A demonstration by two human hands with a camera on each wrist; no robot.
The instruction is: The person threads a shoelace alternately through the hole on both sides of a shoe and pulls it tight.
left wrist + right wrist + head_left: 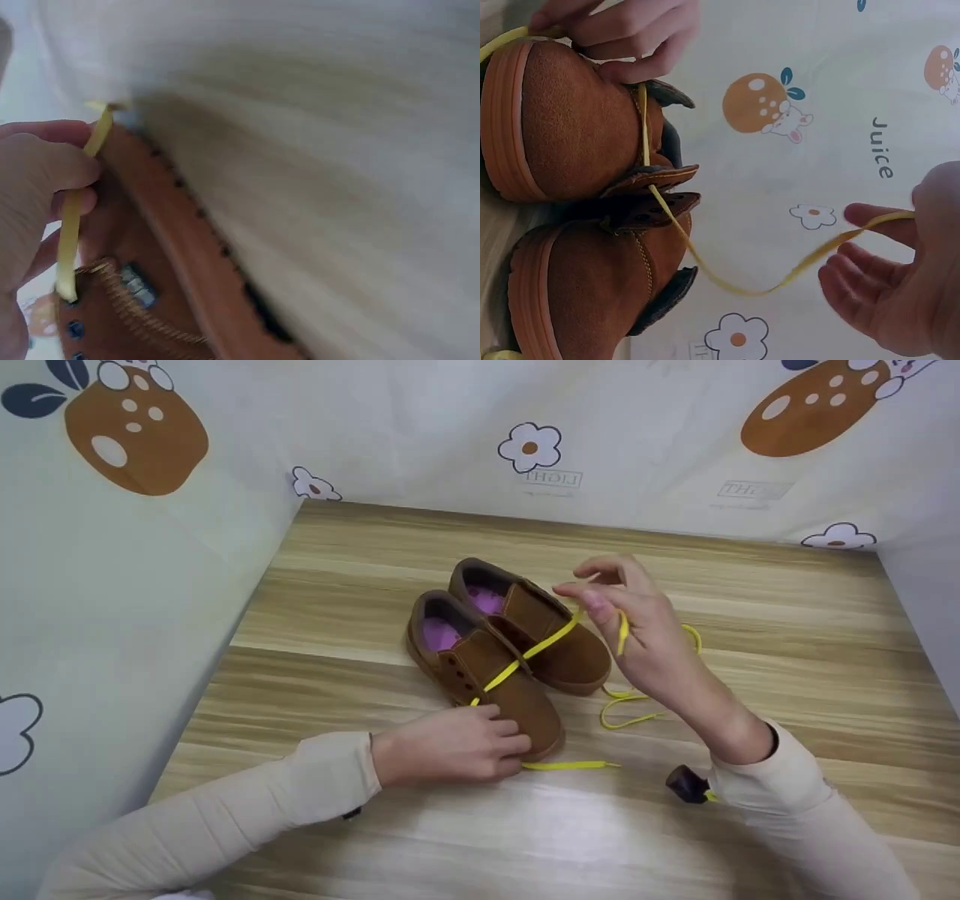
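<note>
Two brown shoes with pink insoles stand side by side on the table: the near shoe [536, 716] and the far shoe [581, 664]. A yellow shoelace [544, 645] passes through the near shoe's front eyelets and rises toward the right. My right hand [649, 634] pinches this lace between thumb and forefinger above the far shoe's toe, the other fingers loosely bent. Beside the near shoe's toe, my left hand [454, 744] pinches the lace's other part, its tip lying out to the right. The left wrist view shows this lace [69, 232] leaving an eyelet and crossing the thumb.
A second yellow lace [626, 724] lies loosely coiled right of the far shoe. Close to the right sleeve is a small dark object [686, 784] with yellow beside it. Printed white cloth [420, 442] rises behind the wood-grain table [337, 562].
</note>
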